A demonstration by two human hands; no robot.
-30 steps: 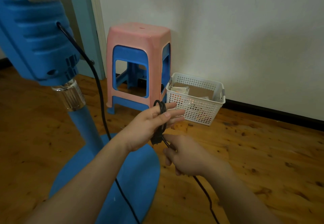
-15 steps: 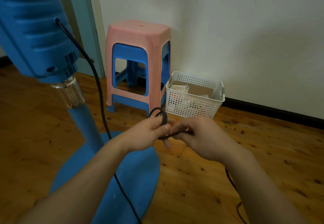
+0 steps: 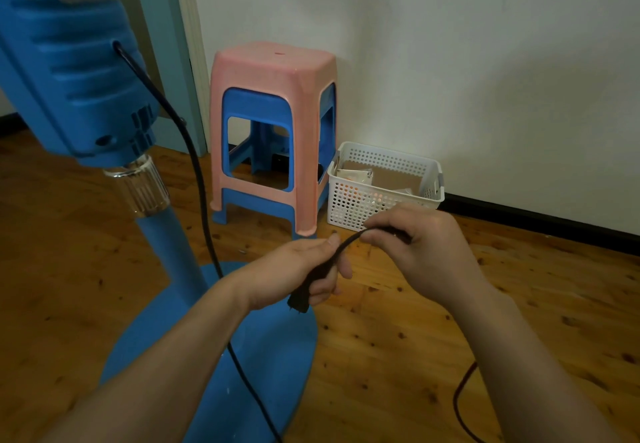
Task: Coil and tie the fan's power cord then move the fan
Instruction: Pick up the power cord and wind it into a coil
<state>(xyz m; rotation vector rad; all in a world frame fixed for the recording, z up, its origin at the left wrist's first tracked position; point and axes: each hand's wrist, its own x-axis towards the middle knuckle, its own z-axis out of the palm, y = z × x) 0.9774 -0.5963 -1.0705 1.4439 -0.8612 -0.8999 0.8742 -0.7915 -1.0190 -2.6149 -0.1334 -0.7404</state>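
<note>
Cord (image 3: 341, 250) is stretched between both hands above the fan (image 3: 79, 71) base, likely kept taut for winding. Plug end is gripped by curled left hand (image 3: 298, 276) fingers; right hand (image 3: 426, 245) fingers are pinched round the cord. Any coil is hidden; slack runs out of frame.

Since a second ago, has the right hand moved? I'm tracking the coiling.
Yes. The right hand has risen from below the left hand toward the white basket, pulling the cord up with it.
</note>
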